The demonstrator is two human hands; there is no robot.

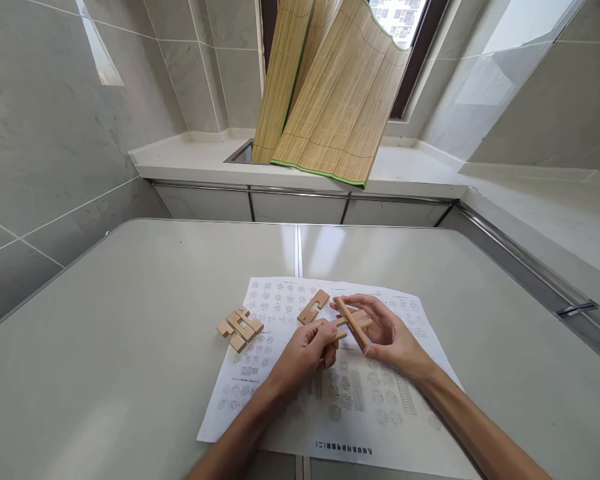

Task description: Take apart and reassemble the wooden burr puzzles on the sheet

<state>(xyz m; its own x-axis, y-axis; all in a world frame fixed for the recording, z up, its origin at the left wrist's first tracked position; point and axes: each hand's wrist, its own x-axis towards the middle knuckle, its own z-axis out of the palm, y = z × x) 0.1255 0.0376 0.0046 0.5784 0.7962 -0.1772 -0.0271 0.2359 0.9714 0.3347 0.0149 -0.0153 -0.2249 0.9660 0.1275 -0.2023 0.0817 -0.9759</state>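
Both hands are above a printed sheet (300, 430) with small diagrams. My left hand (307, 350) is closed on a notched wooden puzzle piece (342, 335), partly hidden by its fingers. In my right hand (387, 333), another flat wooden puzzle piece (353, 323) is gripped at its ends between thumb and fingers. The two pieces cross each other; whether they interlock I cannot tell. Just beyond my left hand lies a loose wooden piece with a cut-out slot (313, 307). Off to the left, several notched pieces (240, 328) rest together at the sheet's edge.
The sheet lies on a glossy pale table (130, 347) with a seam down its middle. Behind the table is a white ledge (190, 157), where a bamboo mat (337, 100) hangs in front of the window. A metal rail (525, 267) runs along the right side.
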